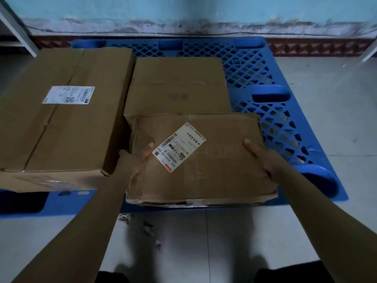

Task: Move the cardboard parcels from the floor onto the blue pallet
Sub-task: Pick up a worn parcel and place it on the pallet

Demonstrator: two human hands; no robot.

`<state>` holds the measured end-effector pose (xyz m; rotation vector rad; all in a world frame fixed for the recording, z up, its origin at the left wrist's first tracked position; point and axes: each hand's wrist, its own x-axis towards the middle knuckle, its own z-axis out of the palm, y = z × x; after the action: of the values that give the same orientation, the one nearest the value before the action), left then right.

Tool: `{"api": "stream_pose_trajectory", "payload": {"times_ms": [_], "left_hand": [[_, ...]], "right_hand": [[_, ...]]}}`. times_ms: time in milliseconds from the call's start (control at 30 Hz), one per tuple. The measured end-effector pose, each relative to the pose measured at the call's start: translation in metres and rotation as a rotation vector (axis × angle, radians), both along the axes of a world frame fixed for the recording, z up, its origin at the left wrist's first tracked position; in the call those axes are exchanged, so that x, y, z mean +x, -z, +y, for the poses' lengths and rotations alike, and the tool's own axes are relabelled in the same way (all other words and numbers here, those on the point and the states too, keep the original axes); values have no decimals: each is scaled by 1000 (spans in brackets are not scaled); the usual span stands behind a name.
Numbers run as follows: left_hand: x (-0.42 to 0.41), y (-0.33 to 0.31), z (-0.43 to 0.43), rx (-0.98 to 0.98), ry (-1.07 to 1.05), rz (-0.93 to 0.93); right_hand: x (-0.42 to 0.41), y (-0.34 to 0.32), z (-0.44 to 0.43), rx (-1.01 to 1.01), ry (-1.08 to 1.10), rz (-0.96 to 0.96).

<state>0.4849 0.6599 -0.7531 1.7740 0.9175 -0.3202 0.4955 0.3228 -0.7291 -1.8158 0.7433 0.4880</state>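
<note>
Flat, crumpled brown cardboard parcel [204, 166] with white shipping label [179, 147] sits at the near edge of the blue plastic lattice pallet [265, 78]; can't tell if its weight is fully down. Left hand [134, 160] grips its left edge and right hand [263, 158] its right edge, thumbs on top. Plain brown box [177, 84] touches it behind. Large labelled brown carton [67, 119] is just left, also on the pallet. Grey tiled floor [326, 99] all around.
</note>
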Motion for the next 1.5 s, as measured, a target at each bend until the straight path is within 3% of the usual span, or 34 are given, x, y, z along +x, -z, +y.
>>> {"api": "stream_pose_trajectory", "payload": {"times_ms": [233,467,833,967,1200,1500], "left_hand": [[13,27,13,86,72,-83],[15,31,18,341,164,-263],[20,34,18,514,284,-437],[19,33,23,482,291,-500],[23,17,17,495,270,-694],[29,-24,7,335,109,-923]], "right_hand": [[18,38,16,23,31,-46],[32,48,25,22,62,-72],[45,58,36,-53,109,-102],[45,60,41,-112,102,-162],[44,46,60,-379,41,-463],[40,-2,117,-240,-131,-705]]}}
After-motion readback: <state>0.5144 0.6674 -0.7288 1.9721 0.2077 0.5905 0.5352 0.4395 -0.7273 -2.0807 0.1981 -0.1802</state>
